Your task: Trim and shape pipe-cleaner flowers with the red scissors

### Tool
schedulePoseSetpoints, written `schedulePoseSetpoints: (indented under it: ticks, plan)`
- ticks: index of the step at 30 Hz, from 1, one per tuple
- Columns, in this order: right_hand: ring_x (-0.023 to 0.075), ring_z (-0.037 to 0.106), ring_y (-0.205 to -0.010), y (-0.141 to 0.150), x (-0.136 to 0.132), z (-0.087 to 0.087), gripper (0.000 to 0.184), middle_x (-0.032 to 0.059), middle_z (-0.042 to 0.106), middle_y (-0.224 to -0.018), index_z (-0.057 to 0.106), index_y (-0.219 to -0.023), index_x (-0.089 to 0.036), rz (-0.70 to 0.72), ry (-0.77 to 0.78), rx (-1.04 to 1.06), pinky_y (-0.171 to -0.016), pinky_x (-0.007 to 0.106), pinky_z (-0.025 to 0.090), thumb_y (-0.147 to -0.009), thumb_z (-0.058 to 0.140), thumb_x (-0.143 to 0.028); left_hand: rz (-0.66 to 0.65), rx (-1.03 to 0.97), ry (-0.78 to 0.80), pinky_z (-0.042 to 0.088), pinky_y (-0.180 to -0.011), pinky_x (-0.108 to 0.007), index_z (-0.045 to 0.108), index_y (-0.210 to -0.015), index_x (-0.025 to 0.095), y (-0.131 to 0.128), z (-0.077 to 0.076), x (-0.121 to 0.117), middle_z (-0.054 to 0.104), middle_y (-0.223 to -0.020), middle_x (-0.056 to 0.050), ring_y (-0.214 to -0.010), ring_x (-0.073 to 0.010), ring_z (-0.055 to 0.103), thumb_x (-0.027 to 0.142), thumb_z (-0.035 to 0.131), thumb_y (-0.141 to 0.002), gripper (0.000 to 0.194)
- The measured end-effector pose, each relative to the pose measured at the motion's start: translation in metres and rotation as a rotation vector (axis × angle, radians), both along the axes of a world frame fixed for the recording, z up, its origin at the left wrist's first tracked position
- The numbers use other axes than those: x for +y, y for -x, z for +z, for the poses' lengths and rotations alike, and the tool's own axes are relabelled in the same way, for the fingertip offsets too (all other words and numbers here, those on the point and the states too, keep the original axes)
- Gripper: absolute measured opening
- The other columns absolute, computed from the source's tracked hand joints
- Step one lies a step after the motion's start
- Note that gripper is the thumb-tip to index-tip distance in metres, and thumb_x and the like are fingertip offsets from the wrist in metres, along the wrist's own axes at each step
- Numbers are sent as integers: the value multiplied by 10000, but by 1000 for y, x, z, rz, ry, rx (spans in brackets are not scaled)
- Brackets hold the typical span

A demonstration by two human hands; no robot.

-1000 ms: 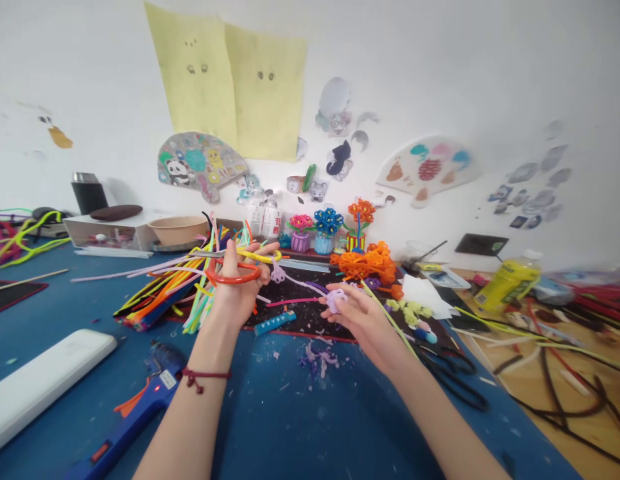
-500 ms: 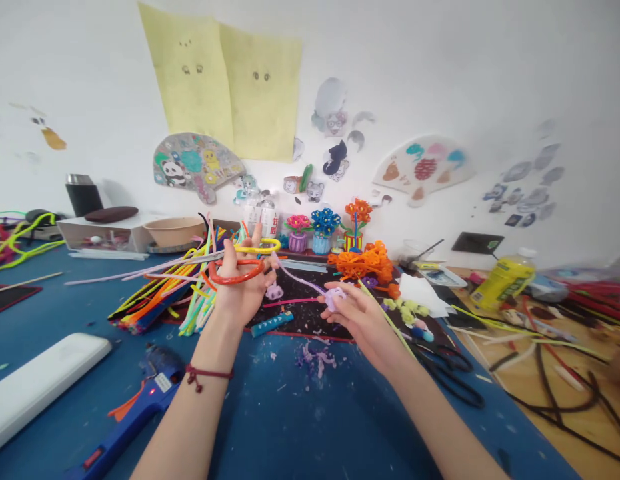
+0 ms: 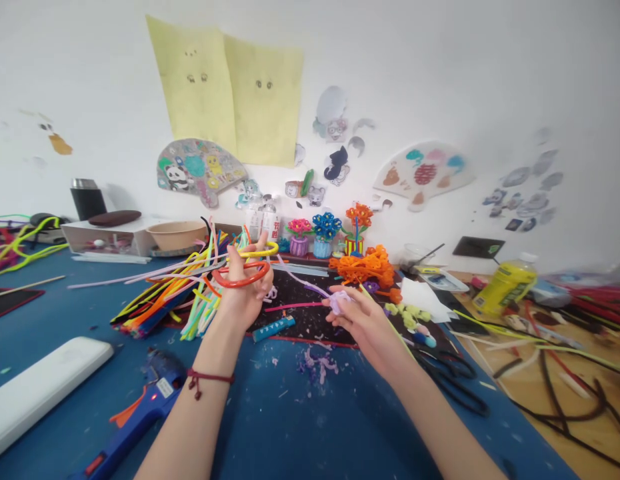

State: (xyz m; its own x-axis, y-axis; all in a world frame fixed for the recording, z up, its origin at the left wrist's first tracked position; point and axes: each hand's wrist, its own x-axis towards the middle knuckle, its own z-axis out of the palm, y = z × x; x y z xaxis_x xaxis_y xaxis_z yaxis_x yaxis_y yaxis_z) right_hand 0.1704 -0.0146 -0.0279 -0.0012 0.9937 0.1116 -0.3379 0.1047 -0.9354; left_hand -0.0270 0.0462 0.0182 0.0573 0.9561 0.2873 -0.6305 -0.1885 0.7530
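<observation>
Scissors with red and yellow handles (image 3: 240,283) hang on my left hand (image 3: 240,303), the thumb through the loops and the blades toward the left. Long lavender pipe cleaners (image 3: 105,281) also run out leftward beside the blades. Between my hands stretches a lavender pipe cleaner (image 3: 303,281), whose left end is near my left fingertips. My right hand (image 3: 365,323) is closed around a small curled lavender pipe-cleaner piece (image 3: 339,302) at the other end. Lavender scraps (image 3: 317,365) lie on the table below.
A blue glue gun (image 3: 157,393) with a lit red light lies left. Bundled colored pipe cleaners (image 3: 155,303) are behind my left hand. Pipe-cleaner flower pots (image 3: 323,247) and an orange pile (image 3: 365,267) stand behind. Black scissors (image 3: 455,383) and a yellow bottle (image 3: 507,283) are right.
The view has shifted slightly, so the scene sits a little lower. My left hand has turned a little with the scissors. Both hands keep their hold.
</observation>
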Motion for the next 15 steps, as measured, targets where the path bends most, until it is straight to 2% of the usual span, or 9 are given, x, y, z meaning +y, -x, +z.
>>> schedulePoseSetpoints:
  ticks: [5, 8, 11, 15]
  plan:
    - [153, 635, -732, 0, 1, 1, 382, 69, 700, -943, 670, -1012, -191, 0, 3, 3, -710, 305, 479, -705, 768, -396, 43, 20, -78, 180, -305, -186, 566, -856, 219, -2, 1, 0, 652, -1216, -62, -323, 19, 264, 544, 543, -829, 327]
    - [152, 633, -719, 0, 0, 2, 379, 62, 698, -936, 674, -1004, -200, -5, 6, 2, -714, 308, 478, -701, 769, -406, 88, 30, -59, 195, -306, -193, 593, -848, 220, 1, 1, 1, 669, -1177, -56, -326, 23, 238, 516, 578, -803, 299]
    - [149, 631, -719, 1, -2, 3, 367, 58, 698, -922, 671, -999, -203, -3, 9, -9, -718, 304, 474, -708, 763, -409, 163, 38, -12, 216, -321, -183, 632, -838, 218, 4, -1, 5, 699, -1030, -14, -342, 24, 240, 433, 625, -775, 224]
    - [159, 625, -708, 3, -1, 2, 382, 61, 700, -885, 676, -987, -197, 11, 11, -36, -691, 307, 472, -692, 770, -422, 210, 69, 16, 289, -376, -172, 674, -823, 204, 5, -5, 7, 633, -698, 37, -392, -8, 362, 366, 671, -734, 184]
